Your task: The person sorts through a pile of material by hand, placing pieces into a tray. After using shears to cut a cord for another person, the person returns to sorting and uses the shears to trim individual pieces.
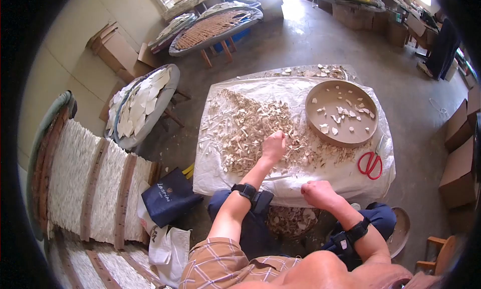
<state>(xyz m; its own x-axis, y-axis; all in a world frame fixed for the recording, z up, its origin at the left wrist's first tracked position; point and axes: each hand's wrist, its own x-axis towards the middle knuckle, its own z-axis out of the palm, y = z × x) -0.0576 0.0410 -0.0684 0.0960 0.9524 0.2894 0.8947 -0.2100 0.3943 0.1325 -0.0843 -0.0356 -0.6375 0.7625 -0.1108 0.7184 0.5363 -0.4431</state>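
Observation:
A heap of pale, dried-looking chips and flakes [250,118] is spread over the white cloth [295,186] on the table before me. My left hand [274,146] is over the near side of the heap, its fingers closed; whatever is in them is hidden. At the table's near edge my right hand [320,194] is also closed, fingertips pressed together, and I cannot make out what they hold. To the right, a round shallow tray [333,134] carries several larger pale pieces. Red-handled scissors [370,165] lie on the cloth, right of my right hand.
A basket-like container of flakes [292,221] is below the table edge between my knees. On the left are a dark blue bag [170,196] and stacked racks of pale sheets [75,178]. Cardboard boxes [458,168] stand at right. A person [443,51] is at far right.

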